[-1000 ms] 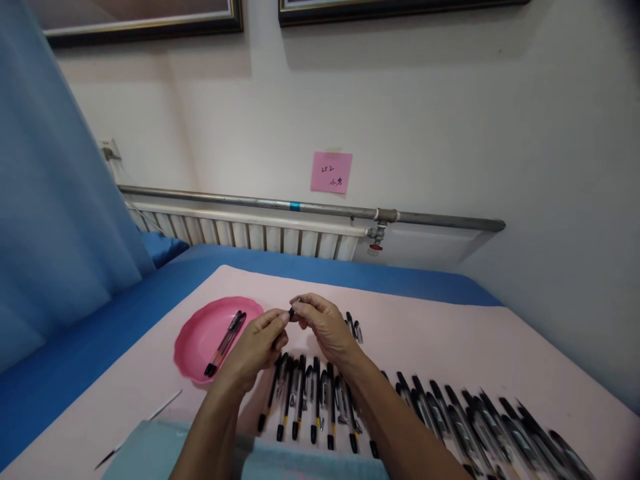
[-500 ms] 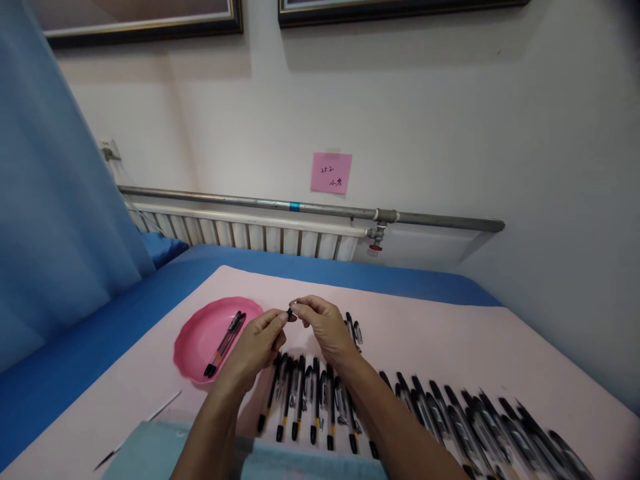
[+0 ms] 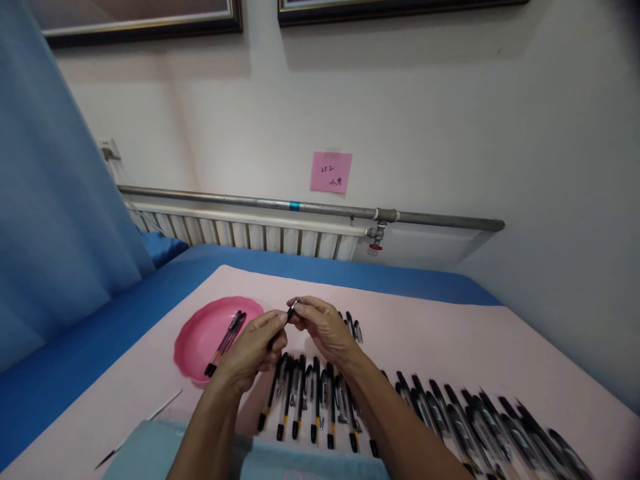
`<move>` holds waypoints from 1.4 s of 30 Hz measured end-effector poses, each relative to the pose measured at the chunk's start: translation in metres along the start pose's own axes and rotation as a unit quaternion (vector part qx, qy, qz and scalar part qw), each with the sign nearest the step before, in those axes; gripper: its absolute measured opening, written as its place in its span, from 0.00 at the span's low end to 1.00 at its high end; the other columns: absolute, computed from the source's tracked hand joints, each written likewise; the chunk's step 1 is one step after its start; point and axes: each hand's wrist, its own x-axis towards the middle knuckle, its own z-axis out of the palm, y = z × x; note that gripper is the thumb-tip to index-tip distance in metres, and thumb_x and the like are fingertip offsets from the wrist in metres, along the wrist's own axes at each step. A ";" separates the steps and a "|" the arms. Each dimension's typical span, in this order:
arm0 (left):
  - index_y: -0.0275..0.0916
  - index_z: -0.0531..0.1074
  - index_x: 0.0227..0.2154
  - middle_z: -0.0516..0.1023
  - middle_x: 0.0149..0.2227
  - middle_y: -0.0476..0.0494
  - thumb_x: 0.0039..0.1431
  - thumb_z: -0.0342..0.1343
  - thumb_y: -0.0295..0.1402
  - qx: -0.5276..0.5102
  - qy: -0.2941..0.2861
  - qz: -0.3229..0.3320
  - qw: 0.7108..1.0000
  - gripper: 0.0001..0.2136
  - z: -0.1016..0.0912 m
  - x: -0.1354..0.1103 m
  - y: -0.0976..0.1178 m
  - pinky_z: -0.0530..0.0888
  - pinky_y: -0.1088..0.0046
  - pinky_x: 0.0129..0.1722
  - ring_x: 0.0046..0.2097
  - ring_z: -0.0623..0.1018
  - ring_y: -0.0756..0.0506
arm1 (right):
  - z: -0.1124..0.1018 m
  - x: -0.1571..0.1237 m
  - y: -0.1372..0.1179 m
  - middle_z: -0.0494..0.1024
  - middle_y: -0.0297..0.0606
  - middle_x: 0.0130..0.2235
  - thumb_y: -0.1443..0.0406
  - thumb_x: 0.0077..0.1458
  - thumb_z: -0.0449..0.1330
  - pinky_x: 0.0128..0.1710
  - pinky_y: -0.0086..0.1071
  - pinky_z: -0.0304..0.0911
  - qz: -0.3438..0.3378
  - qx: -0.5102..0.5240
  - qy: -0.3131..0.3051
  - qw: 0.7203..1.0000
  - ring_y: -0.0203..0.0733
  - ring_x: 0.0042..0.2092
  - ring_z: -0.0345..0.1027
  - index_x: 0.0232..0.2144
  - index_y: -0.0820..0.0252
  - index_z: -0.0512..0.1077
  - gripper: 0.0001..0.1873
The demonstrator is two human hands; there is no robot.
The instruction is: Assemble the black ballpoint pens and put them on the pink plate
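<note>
While looking forward and down, see a pale wall [image 3: 425, 120] across the upper half, with a blue curtain [image 3: 60, 220] down the left side. Below, find what looks like a blue bed [image 3: 300, 260] and, on it, a pink mat [image 3: 425, 340] reaching toward the lower right. Left of centre, note a white radiator [image 3: 250, 235] under a metal pipe [image 3: 210, 199]. At centre left, come to a pink bowl [image 3: 195, 333] with two pens [image 3: 223, 343] inside. Across the bottom centre, see a row of pens [image 3: 315, 393]; at lower right, another, blurred batch [image 3: 461, 427]. Just below mid-frame, find the left hand [image 3: 257, 347] and right hand [image 3: 320, 327] together above the mat, with a small dark piece [image 3: 292, 309] between. Pinched narrow at the fingertips in either grip: lower end at left, shiny upper end at right. Cannot tell about anything inside the curled fingers. Seems, in judgement, to be fitting or adjusting the piece; would next call for steady pinching and aligned ends.
</note>
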 end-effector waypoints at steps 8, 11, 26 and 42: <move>0.41 0.71 0.35 0.74 0.28 0.47 0.57 0.43 0.40 0.409 0.207 0.223 0.861 0.14 0.013 0.007 -0.012 0.62 0.75 0.30 0.29 0.69 0.49 | -0.003 0.003 0.006 0.67 0.29 0.21 0.62 0.41 0.61 0.24 0.26 0.49 -0.064 -0.121 0.094 0.986 0.29 0.22 0.53 0.24 0.63 0.74 0.08; 0.42 0.71 0.37 0.76 0.31 0.46 0.58 0.42 0.38 0.451 0.215 0.215 0.839 0.14 0.012 0.008 -0.012 0.63 0.75 0.31 0.31 0.72 0.48 | -0.011 0.004 0.002 0.68 0.31 0.22 0.58 0.45 0.58 0.23 0.26 0.52 -0.042 -0.185 0.083 0.978 0.30 0.23 0.56 0.27 0.63 0.73 0.13; 0.41 0.70 0.31 0.72 0.24 0.48 0.58 0.41 0.39 0.467 0.205 0.144 0.848 0.14 0.008 0.010 -0.013 0.60 0.76 0.28 0.27 0.69 0.49 | -0.053 0.003 0.017 0.76 0.48 0.35 0.71 0.47 0.51 0.32 0.33 0.57 0.051 -0.774 0.069 0.627 0.48 0.38 0.69 0.30 0.63 0.71 0.09; 0.40 0.67 0.22 0.61 0.16 0.54 0.54 0.42 0.41 0.326 0.132 0.118 0.929 0.14 0.011 0.008 -0.014 0.58 0.77 0.23 0.22 0.63 0.51 | -0.025 0.011 -0.007 0.71 0.32 0.26 0.64 0.45 0.54 0.15 0.24 0.52 -0.059 -0.179 0.218 0.958 0.35 0.24 0.64 0.42 0.59 0.61 0.18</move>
